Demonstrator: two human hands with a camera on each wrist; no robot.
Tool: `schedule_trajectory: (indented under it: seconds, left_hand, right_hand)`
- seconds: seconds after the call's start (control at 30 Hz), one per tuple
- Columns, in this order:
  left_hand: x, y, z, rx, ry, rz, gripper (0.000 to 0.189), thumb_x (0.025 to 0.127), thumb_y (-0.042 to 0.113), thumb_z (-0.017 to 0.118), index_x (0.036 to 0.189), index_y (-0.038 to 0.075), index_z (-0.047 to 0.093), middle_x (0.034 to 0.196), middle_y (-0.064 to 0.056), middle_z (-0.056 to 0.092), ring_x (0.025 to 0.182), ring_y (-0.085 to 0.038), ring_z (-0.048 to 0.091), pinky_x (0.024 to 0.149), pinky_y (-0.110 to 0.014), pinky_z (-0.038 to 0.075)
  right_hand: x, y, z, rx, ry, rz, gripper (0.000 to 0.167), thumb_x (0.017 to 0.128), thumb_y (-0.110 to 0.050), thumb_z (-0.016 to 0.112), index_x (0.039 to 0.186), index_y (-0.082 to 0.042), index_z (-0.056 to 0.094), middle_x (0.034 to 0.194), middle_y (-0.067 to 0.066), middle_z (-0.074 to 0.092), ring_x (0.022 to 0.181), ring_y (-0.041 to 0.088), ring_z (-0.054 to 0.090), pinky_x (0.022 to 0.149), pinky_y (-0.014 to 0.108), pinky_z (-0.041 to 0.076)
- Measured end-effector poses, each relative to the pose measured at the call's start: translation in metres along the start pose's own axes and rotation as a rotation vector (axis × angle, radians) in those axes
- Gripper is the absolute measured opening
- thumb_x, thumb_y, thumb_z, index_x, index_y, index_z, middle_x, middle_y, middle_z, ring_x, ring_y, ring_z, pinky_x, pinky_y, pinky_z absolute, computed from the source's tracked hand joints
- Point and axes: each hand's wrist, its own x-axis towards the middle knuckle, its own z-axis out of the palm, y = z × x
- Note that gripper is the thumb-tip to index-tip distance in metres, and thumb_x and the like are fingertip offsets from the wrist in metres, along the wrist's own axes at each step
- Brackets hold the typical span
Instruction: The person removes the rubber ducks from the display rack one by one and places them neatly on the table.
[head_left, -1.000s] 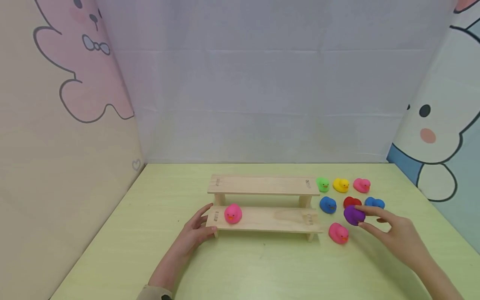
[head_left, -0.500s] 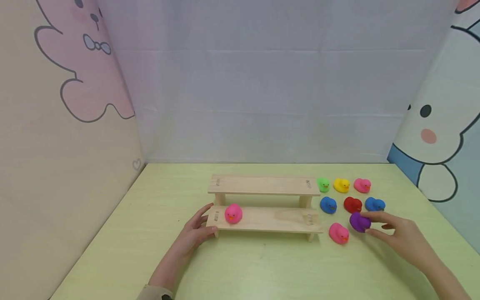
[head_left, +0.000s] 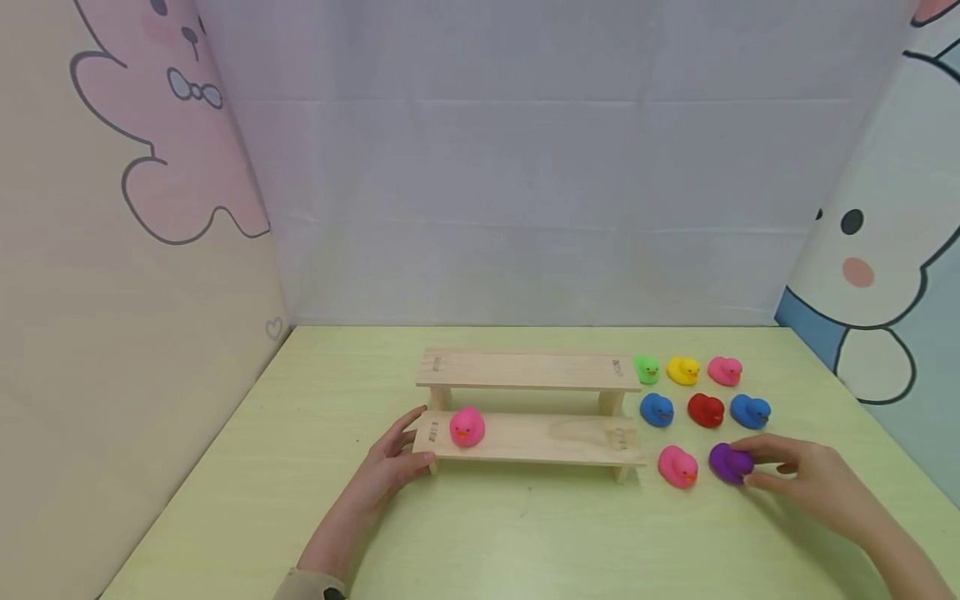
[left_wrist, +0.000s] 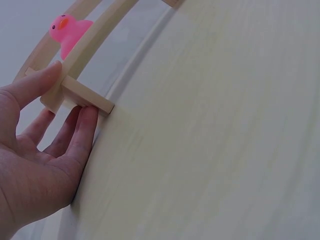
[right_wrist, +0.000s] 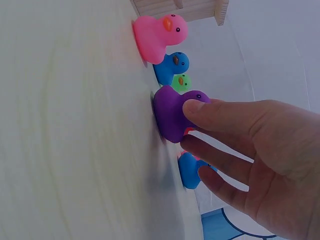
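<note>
My right hand [head_left: 813, 479] pinches a purple rubber duck [head_left: 727, 463] between thumb and fingers, at the front of the duck group. In the right wrist view the duck [right_wrist: 170, 112] sits right at the tabletop, the thumb against its head. With my left hand [head_left: 386, 461] I hold the left end of a two-step wooden shelf [head_left: 540, 437]. The left wrist view has the thumb [left_wrist: 42, 85] on the board's end and the fingertips at the leg [left_wrist: 87, 95]. A pink rubber duck [head_left: 467, 427] stands on the lower step, near that hand.
Right of the shelf, other rubber ducks stand in rows: green [head_left: 647, 369], yellow [head_left: 683, 371] and pink [head_left: 724, 371] at the back, then blue [head_left: 657, 410], red [head_left: 706, 410] and another blue one. Another pink duck [head_left: 678, 467] stands left of the purple one.
My right hand has carried the purple duck down and right, from in front of the red duck to the table beside the front pink duck. My left hand stays on the shelf.
</note>
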Motion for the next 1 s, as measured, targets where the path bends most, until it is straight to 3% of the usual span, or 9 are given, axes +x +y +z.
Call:
schedule_trajectory:
  seconds: [0.2, 0.47, 0.63, 1.0]
  left_hand:
    - [-0.0007, 0.0009, -0.0005, 0.003, -0.014, 0.010, 0.074, 0.088, 0.009, 0.069, 0.152, 0.027, 0.036, 0.143, -0.017, 0.048, 0.112, -0.017, 0.060, 0.088, -0.028, 0.054]
    - [-0.0022, 0.0026, -0.0011, 0.004, -0.033, 0.021, 0.074, 0.089, 0.009, 0.068, 0.153, 0.026, 0.035, 0.143, -0.017, 0.047, 0.111, -0.015, 0.059, 0.088, -0.027, 0.054]
    - [-0.0023, 0.0031, -0.0024, 0.009, -0.047, 0.023, 0.075, 0.090, 0.009, 0.067, 0.154, 0.026, 0.032, 0.145, -0.019, 0.045, 0.111, -0.015, 0.058, 0.089, -0.027, 0.054]
    - [-0.0029, 0.0039, -0.0019, 0.006, -0.048, 0.021, 0.075, 0.090, 0.008, 0.067, 0.154, 0.025, 0.032, 0.144, -0.019, 0.045, 0.111, -0.015, 0.058, 0.089, -0.026, 0.054]
  right_hand:
    - [-0.0011, 0.0062, -0.0026, 0.007, -0.023, 0.029, 0.043, 0.080, -0.027, 0.080, 0.120, -0.012, 0.069, 0.114, 0.015, 0.072, 0.099, 0.031, 0.068, 0.069, 0.026, 0.051]
    - [-0.0017, 0.0077, -0.0014, 0.019, -0.023, 0.036, 0.044, 0.081, -0.027, 0.080, 0.121, -0.011, 0.069, 0.116, 0.016, 0.071, 0.101, 0.032, 0.067, 0.066, 0.019, 0.049]
    - [-0.0005, 0.0061, -0.0011, 0.030, -0.030, 0.036, 0.044, 0.081, -0.025, 0.080, 0.121, -0.010, 0.068, 0.117, 0.017, 0.071, 0.102, 0.034, 0.067, 0.069, 0.027, 0.054]
    - [-0.0012, 0.0043, 0.0008, 0.032, 0.002, 0.017, 0.043, 0.080, -0.025, 0.080, 0.120, -0.012, 0.069, 0.116, 0.015, 0.072, 0.099, 0.031, 0.067, 0.065, 0.016, 0.049]
